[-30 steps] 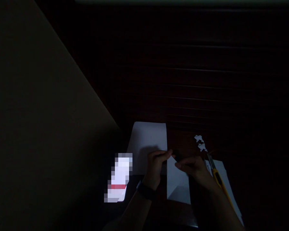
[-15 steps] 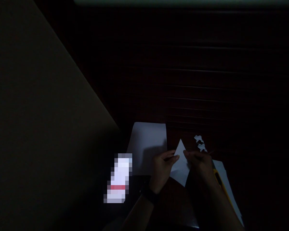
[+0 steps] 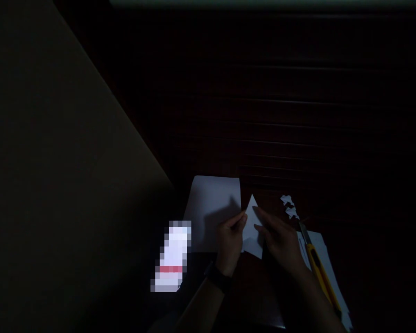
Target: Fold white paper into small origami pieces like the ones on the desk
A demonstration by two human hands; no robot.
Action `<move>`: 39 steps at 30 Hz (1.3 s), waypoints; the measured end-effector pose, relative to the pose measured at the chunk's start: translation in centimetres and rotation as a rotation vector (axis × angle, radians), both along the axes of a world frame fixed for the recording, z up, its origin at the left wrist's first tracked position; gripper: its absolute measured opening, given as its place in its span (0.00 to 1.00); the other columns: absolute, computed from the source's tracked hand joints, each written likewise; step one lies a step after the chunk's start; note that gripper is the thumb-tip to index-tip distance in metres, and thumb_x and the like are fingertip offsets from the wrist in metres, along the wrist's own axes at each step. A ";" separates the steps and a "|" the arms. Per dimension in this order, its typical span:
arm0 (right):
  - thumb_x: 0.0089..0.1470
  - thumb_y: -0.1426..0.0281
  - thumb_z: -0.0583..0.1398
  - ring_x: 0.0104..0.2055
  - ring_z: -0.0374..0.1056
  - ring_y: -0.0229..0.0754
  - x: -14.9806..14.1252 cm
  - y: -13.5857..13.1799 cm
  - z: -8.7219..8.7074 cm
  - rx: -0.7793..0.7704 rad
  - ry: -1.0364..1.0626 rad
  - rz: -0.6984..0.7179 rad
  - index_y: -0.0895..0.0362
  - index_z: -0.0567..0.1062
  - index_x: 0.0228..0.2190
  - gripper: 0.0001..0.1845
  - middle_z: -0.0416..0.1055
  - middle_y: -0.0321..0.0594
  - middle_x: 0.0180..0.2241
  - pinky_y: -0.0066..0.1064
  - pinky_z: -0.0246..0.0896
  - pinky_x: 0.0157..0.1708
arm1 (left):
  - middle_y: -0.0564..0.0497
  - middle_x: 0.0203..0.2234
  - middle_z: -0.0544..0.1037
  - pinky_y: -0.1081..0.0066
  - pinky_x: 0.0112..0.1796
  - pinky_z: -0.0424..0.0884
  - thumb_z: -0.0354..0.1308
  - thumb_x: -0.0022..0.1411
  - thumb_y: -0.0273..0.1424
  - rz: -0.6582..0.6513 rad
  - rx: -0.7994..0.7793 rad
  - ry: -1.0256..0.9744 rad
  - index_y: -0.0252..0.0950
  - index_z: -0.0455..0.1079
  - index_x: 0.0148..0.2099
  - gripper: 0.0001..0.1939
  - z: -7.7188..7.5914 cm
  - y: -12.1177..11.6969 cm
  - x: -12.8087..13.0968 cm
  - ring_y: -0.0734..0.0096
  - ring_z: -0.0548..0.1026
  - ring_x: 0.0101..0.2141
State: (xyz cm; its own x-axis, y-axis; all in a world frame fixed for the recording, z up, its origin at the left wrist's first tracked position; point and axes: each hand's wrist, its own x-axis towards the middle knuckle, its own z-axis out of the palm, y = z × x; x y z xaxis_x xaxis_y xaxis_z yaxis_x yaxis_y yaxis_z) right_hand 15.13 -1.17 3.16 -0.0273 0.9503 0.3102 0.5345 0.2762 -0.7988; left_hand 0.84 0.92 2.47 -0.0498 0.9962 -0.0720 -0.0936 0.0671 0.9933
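A white sheet of paper [image 3: 252, 233], folded to a point at its top, is held up over the dark table. On its left edge, my left hand [image 3: 230, 238] pinches it between thumb and fingers; a dark band circles that wrist. My right hand [image 3: 280, 238] grips the paper's right side, with thumb and forefinger slightly apart along it. Part of the paper's right edge is hidden by those fingers. Right of my right hand, a yellow box cutter [image 3: 321, 273] lies on a stack of white paper [image 3: 327, 259].
Behind my left hand lies a larger white sheet [image 3: 215, 194]. Small folded white paper pieces [image 3: 290, 207] sit beyond the box cutter's tip. At left glows a blurred-out bright screen [image 3: 173, 254]. A pale wall [image 3: 72, 185] rises on the left, and the room is dark.
The paper, flat and long at first with a corner being folded, is now pointed at the top and raised. Both hands have shifted their grip, and the paper has moved slightly left.
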 end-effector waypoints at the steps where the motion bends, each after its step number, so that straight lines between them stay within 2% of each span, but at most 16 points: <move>1: 0.54 0.73 0.55 0.50 0.65 0.44 0.0 0.0 0.0 0.012 -0.030 0.007 0.49 0.66 0.51 0.22 0.68 0.38 0.49 0.36 0.60 0.49 | 0.45 0.41 0.77 0.65 0.43 0.70 0.56 0.57 0.35 0.003 0.005 0.011 0.33 0.73 0.45 0.16 0.0 0.0 0.0 0.61 0.74 0.42; 4: 0.55 0.73 0.54 0.48 0.66 0.43 0.1 0.0 0.0 0.023 -0.088 0.019 0.49 0.67 0.51 0.21 0.69 0.38 0.48 0.34 0.62 0.47 | 0.46 0.41 0.77 0.66 0.44 0.70 0.56 0.57 0.35 -0.009 0.031 0.033 0.35 0.73 0.46 0.16 0.1 -0.2 0.2 0.62 0.74 0.42; 9: 0.56 0.72 0.54 0.50 0.65 0.43 0.0 0.0 -0.3 0.037 -0.108 -0.013 0.51 0.67 0.51 0.21 0.68 0.39 0.50 0.35 0.61 0.49 | 0.46 0.43 0.76 0.65 0.43 0.70 0.57 0.56 0.35 -0.065 0.016 -0.025 0.36 0.71 0.48 0.18 0.0 -0.3 0.4 0.61 0.74 0.42; 13: 0.56 0.71 0.54 0.50 0.65 0.43 0.0 -0.1 -0.7 0.045 -0.112 -0.036 0.52 0.67 0.51 0.20 0.68 0.39 0.50 0.35 0.60 0.49 | 0.46 0.43 0.76 0.65 0.44 0.70 0.58 0.56 0.35 -0.053 0.027 -0.043 0.35 0.71 0.48 0.17 -0.1 -0.3 0.5 0.60 0.74 0.43; 17: 0.55 0.69 0.55 0.48 0.67 0.45 -0.3 -0.2 -0.4 0.026 -0.076 -0.035 0.51 0.68 0.50 0.20 0.69 0.39 0.49 0.36 0.62 0.48 | 0.47 0.42 0.77 0.66 0.44 0.69 0.57 0.56 0.35 -0.033 0.034 -0.033 0.35 0.72 0.47 0.16 0.1 -0.3 0.5 0.61 0.74 0.42; 21: 0.52 0.64 0.58 0.46 0.68 0.48 -0.7 -0.3 0.2 -0.131 0.183 -0.134 0.51 0.66 0.52 0.25 0.70 0.41 0.48 0.39 0.63 0.44 | 0.46 0.41 0.77 0.67 0.43 0.69 0.57 0.56 0.35 -0.019 0.014 -0.041 0.35 0.73 0.45 0.16 0.3 -0.3 0.2 0.61 0.74 0.42; 24: 0.51 0.61 0.59 0.39 0.71 0.50 -0.3 -0.3 0.0 -0.330 0.458 -0.188 0.56 0.72 0.46 0.22 0.75 0.46 0.40 0.37 0.66 0.35 | 0.45 0.40 0.78 0.67 0.40 0.70 0.58 0.55 0.36 -0.085 -0.043 -0.076 0.34 0.73 0.46 0.17 0.3 -0.3 0.0 0.60 0.75 0.40; 27: 0.48 0.61 0.62 0.30 0.71 0.48 0.6 -0.1 -0.3 -0.492 0.676 -0.130 0.60 0.79 0.33 0.16 0.77 0.47 0.30 0.35 0.65 0.29 | 0.43 0.40 0.77 0.66 0.38 0.70 0.58 0.55 0.37 -0.167 -0.086 -0.089 0.33 0.73 0.46 0.18 0.2 -0.4 -0.1 0.59 0.75 0.39; 29: 0.46 0.63 0.64 0.28 0.70 0.45 1.2 -0.1 0.1 -0.566 0.785 -0.060 0.60 0.79 0.30 0.13 0.76 0.45 0.28 0.34 0.63 0.29 | 0.43 0.40 0.77 0.67 0.36 0.70 0.58 0.55 0.37 -0.211 -0.093 -0.090 0.33 0.73 0.46 0.18 0.1 -0.5 -0.1 0.59 0.75 0.38; 31: 0.45 0.65 0.65 0.28 0.69 0.44 1.6 -0.2 0.8 -0.624 0.813 -0.003 0.60 0.79 0.29 0.11 0.76 0.44 0.27 0.33 0.62 0.30 | 0.43 0.38 0.78 0.68 0.34 0.70 0.58 0.55 0.37 -0.239 -0.097 -0.093 0.33 0.74 0.45 0.18 0.0 -0.5 -0.1 0.60 0.76 0.36; 34: 0.44 0.65 0.65 0.26 0.68 0.41 1.9 -0.2 1.7 -0.613 0.755 -0.017 0.59 0.79 0.26 0.10 0.75 0.42 0.25 0.31 0.60 0.28 | 0.44 0.37 0.79 0.70 0.32 0.70 0.58 0.55 0.37 -0.265 -0.093 -0.085 0.34 0.74 0.44 0.17 0.1 -0.5 -0.1 0.61 0.76 0.34; 39: 0.45 0.63 0.64 0.24 0.67 0.40 2.1 -0.1 0.9 -0.598 0.643 -0.045 0.60 0.79 0.25 0.12 0.75 0.41 0.23 0.30 0.59 0.25 | 0.44 0.38 0.78 0.69 0.34 0.70 0.58 0.55 0.37 -0.275 -0.062 -0.037 0.34 0.74 0.44 0.17 0.2 -0.5 -0.3 0.60 0.76 0.36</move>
State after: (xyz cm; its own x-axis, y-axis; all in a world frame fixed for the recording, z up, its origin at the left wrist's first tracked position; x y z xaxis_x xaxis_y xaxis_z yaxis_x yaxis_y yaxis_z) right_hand 17.19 -1.24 4.08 0.0229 0.9545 -0.2972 -0.0685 -0.2951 -0.9530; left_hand 0.53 0.46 2.65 0.2252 0.9656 -0.1303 -0.0991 0.1558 0.9828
